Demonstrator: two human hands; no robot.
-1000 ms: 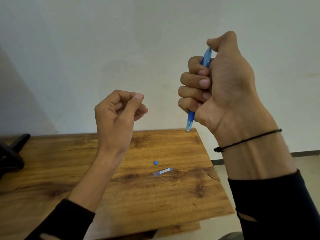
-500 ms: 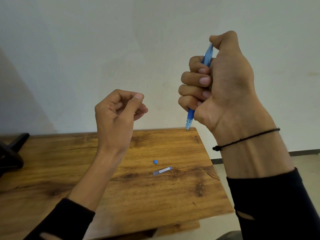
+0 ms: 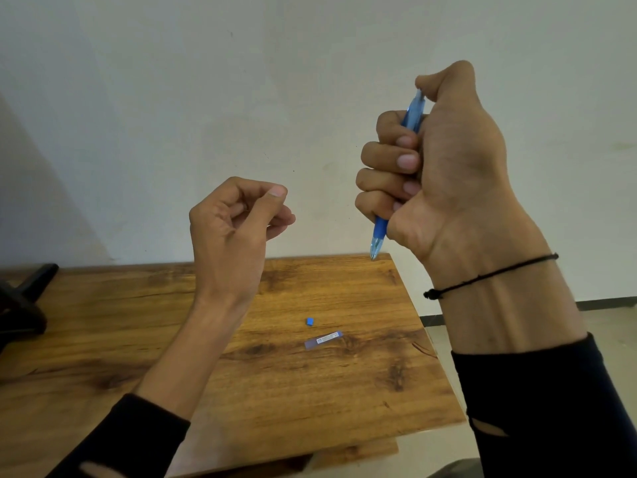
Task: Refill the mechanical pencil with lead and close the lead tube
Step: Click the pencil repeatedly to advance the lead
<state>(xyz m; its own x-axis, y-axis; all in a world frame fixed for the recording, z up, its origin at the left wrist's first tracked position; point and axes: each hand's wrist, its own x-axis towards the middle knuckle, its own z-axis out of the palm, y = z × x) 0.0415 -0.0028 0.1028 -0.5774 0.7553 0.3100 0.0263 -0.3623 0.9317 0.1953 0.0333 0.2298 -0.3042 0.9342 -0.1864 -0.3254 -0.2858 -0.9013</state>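
Note:
My right hand [image 3: 444,167] is raised in a fist around a blue mechanical pencil [image 3: 379,236]. The pencil stands nearly upright with its tip down, and my thumb sits on its top end. My left hand [image 3: 234,229] hovers to the left at mid height, fingers loosely curled, thumb near the fingertips; I cannot see anything in it. Below, on the wooden table [image 3: 138,339], lies the clear lead tube [image 3: 323,339] on its side. Its small blue cap [image 3: 310,321] rests apart from it, just up and left.
A black object [image 3: 20,298] stands at the table's left edge. The table's right edge [image 3: 434,339] drops off to a tiled floor. A plain pale wall fills the background.
My right hand with the pencil has shifted very slightly. The left hand, tube and cap are where they were.

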